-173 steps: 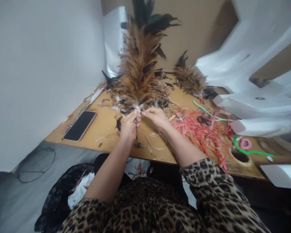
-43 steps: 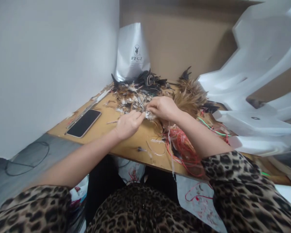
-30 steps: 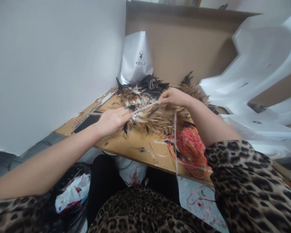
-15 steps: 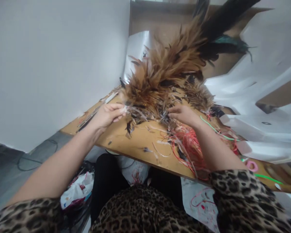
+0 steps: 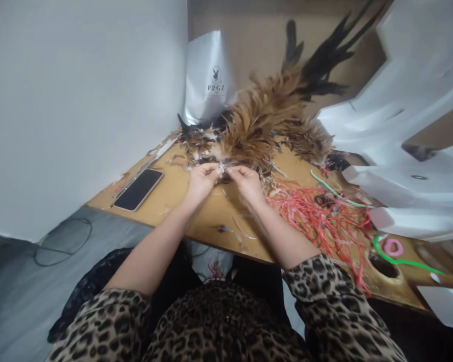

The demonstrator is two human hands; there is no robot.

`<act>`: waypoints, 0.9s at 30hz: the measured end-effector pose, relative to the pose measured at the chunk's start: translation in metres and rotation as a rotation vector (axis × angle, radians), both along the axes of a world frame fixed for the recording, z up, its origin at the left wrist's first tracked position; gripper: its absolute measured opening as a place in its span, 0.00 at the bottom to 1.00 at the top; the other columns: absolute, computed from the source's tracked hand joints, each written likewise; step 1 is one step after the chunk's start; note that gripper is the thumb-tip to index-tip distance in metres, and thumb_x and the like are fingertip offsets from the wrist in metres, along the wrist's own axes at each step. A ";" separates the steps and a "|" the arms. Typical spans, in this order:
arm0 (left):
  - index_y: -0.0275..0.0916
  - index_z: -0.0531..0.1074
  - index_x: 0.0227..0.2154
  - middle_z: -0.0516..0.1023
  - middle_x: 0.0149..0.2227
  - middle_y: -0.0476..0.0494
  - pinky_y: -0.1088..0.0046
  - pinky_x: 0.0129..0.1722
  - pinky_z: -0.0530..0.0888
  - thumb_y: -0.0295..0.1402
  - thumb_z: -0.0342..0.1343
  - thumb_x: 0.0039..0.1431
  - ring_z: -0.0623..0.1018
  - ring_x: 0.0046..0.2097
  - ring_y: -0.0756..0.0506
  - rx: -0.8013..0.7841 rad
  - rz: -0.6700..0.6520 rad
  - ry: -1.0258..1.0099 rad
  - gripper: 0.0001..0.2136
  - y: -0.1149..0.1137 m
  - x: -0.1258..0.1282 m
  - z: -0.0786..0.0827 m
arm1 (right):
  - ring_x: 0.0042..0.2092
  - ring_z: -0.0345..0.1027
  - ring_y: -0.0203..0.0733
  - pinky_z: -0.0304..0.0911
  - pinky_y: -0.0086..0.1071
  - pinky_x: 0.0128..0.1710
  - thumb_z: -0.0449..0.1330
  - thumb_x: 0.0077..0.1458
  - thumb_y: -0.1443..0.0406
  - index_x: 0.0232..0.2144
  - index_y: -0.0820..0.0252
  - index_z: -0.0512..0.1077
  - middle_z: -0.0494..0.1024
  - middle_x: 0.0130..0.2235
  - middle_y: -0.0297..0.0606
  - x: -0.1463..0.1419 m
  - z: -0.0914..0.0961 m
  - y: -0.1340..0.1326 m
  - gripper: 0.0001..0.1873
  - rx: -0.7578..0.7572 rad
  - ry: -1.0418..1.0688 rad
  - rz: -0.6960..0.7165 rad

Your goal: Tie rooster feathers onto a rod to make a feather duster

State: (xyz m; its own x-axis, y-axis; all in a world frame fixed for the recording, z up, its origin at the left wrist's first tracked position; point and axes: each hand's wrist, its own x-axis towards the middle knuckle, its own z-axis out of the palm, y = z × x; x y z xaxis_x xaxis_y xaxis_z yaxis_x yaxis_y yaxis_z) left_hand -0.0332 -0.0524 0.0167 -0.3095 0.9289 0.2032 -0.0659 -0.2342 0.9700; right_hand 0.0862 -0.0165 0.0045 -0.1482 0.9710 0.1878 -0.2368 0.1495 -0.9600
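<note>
My left hand (image 5: 202, 183) and my right hand (image 5: 248, 183) meet over the worktable, each with thumb and forefinger pinched. Between the fingertips is a small whitish bit, which looks like the quill ends of feathers (image 5: 221, 168); its detail is blurred. Just behind the hands lies a long bundle of brown feathers (image 5: 256, 125). Long black feathers (image 5: 320, 65) extend from its far end, up and to the right. A smaller brown feather bunch (image 5: 309, 143) lies right of the bundle, and more loose feathers (image 5: 200, 143) lie to its left.
On the wooden table (image 5: 173, 213) are a phone (image 5: 139, 189) at left, a heap of red strips (image 5: 320, 216) at right, green cords (image 5: 407, 260) and a pink ring (image 5: 393, 247). A white printed bag (image 5: 207, 80) stands behind. A white panel (image 5: 83, 100) bounds the left side.
My hands have come together; the left moved right and the right moved left. The brown feather bundle sits lower and farther back. The phone and the bag's print now show.
</note>
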 end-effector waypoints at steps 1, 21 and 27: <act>0.33 0.76 0.30 0.73 0.21 0.49 0.79 0.22 0.64 0.32 0.61 0.47 0.66 0.21 0.55 0.035 0.037 0.055 0.09 0.003 0.002 -0.006 | 0.28 0.62 0.34 0.59 0.30 0.34 0.64 0.40 0.56 0.23 0.60 0.72 0.74 0.25 0.33 0.001 -0.002 0.000 0.13 0.039 -0.042 -0.028; 0.37 0.75 0.46 0.72 0.35 0.39 0.68 0.46 0.67 0.29 0.46 0.61 0.71 0.41 0.44 0.256 0.389 0.708 0.15 -0.001 0.036 -0.024 | 0.24 0.52 0.30 0.51 0.26 0.25 0.64 0.41 0.55 0.14 0.61 0.63 0.60 0.18 0.27 0.006 -0.007 0.003 0.19 0.080 -0.172 -0.177; 0.38 0.75 0.46 0.71 0.41 0.37 0.67 0.50 0.66 0.30 0.51 0.59 0.71 0.46 0.44 0.305 0.322 0.557 0.14 -0.007 0.050 -0.027 | 0.22 0.52 0.28 0.51 0.26 0.22 0.67 0.35 0.53 0.16 0.59 0.61 0.61 0.17 0.26 0.008 -0.006 0.002 0.21 -0.112 0.102 -0.111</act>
